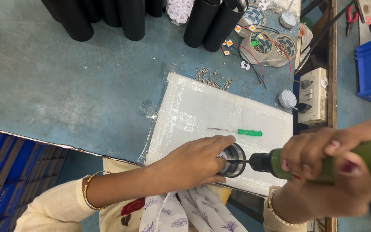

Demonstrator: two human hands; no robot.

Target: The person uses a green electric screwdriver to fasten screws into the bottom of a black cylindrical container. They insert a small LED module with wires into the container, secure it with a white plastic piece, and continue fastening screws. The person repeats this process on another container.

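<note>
At six o'clock on the bench (65, 86), the left hand (194, 161) is pinching a black tube (233, 161) between its fingers. The right hand (327, 165), fingers wrapped tight, is driving a green power screwdriver (280, 163) into it. A slipping bit could be jabbing those nearby fingertips.

Wrapped pad (220, 107) on the tabletop (65, 86), taken as landmark. On the pad: screwdriver (239, 131) near its middle; cylindrical housing (233, 160) at its near edge, between the left hand (194, 161) and the power driver (323, 161) held by the right hand (327, 172). Behind the pad: loose screws (211, 78), then tubes (213, 23). Right of it: switch box (314, 95). Far right: wired discs (271, 43).
</note>
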